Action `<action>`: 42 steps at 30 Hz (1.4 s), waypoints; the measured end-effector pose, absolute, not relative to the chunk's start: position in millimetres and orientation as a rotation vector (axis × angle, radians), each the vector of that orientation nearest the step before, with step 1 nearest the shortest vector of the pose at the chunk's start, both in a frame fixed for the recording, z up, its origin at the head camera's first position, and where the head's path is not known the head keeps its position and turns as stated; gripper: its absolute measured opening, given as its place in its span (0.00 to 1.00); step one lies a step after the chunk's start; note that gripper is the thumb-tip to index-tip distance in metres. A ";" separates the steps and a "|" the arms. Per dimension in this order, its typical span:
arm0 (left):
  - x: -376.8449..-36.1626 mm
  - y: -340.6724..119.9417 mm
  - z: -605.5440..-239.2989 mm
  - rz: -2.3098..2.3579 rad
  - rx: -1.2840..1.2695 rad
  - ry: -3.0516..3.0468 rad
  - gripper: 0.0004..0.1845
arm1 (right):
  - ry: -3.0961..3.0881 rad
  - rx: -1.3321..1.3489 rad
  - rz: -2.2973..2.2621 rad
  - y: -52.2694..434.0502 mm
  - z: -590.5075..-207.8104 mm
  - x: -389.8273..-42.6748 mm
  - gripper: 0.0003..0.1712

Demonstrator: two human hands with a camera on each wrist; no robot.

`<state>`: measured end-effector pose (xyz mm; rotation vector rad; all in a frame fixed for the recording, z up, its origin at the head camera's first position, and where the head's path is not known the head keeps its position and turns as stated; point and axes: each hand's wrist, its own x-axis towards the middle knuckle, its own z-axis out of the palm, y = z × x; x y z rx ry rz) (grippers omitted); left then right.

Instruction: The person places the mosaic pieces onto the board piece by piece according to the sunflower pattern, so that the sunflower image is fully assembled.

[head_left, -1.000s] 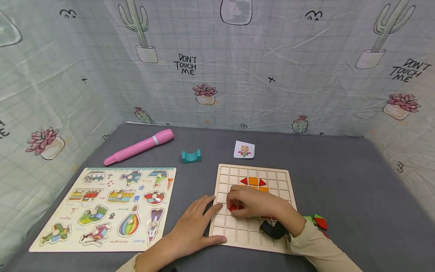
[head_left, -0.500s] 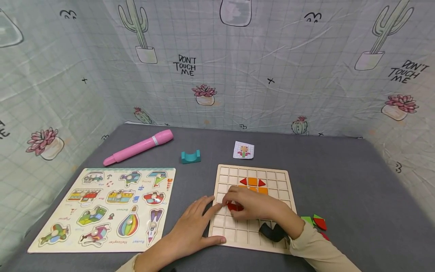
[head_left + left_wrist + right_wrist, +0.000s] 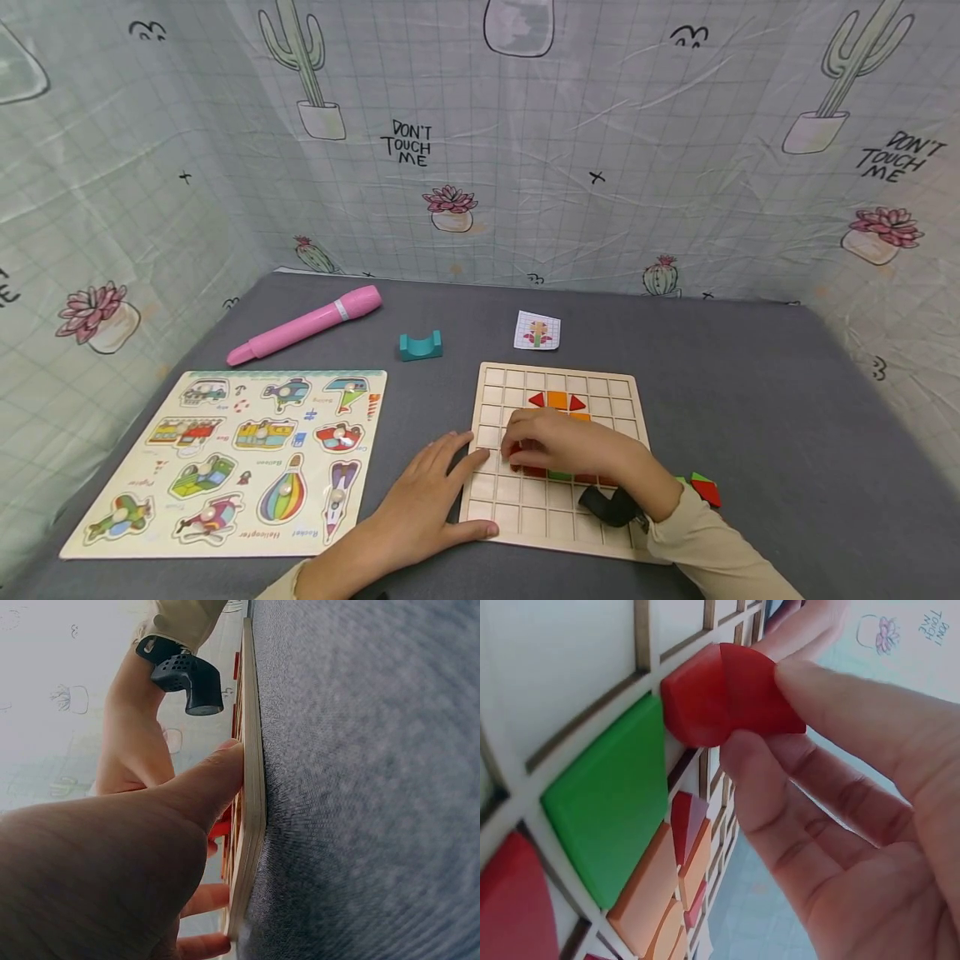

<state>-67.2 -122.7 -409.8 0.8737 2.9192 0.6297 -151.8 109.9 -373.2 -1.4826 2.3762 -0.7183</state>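
Right hand (image 3: 558, 448) pinches red curved piece (image 3: 727, 694), now lowered onto grid board (image 3: 626, 387) at frame centre, beside green tile (image 3: 611, 799); seating looks near. Left hand (image 3: 420, 500), fingers relaxed, steadies board's left edge.

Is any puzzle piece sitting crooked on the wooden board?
Yes. The red piece pinched by the right hand sits tilted, one edge raised above the grid board, while the green square beside it lies flat.

Board cells (image 3: 558, 454) under right hand (image 3: 570, 450)
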 end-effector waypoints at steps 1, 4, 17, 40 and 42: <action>-67.2 -122.8 -409.7 0.636 0.876 2.919 0.43 | 2.376 -1.481 -0.722 110.2 -373.2 -152.2 0.04; -67.2 -123.2 -409.9 0.637 0.882 2.924 0.43 | 2.366 -1.472 -0.737 110.8 -374.2 -153.5 0.05; -66.8 -123.2 -409.3 0.626 0.877 2.920 0.43 | 2.347 -1.445 -0.763 108.1 -376.0 -153.2 0.07; -67.4 -123.5 -410.5 0.591 0.870 2.929 0.43 | 2.402 -1.341 -0.693 108.5 -378.4 -148.5 0.09; -67.0 -123.7 -410.6 0.603 0.878 2.931 0.43 | 2.397 -1.322 -0.698 109.5 -378.4 -147.6 0.09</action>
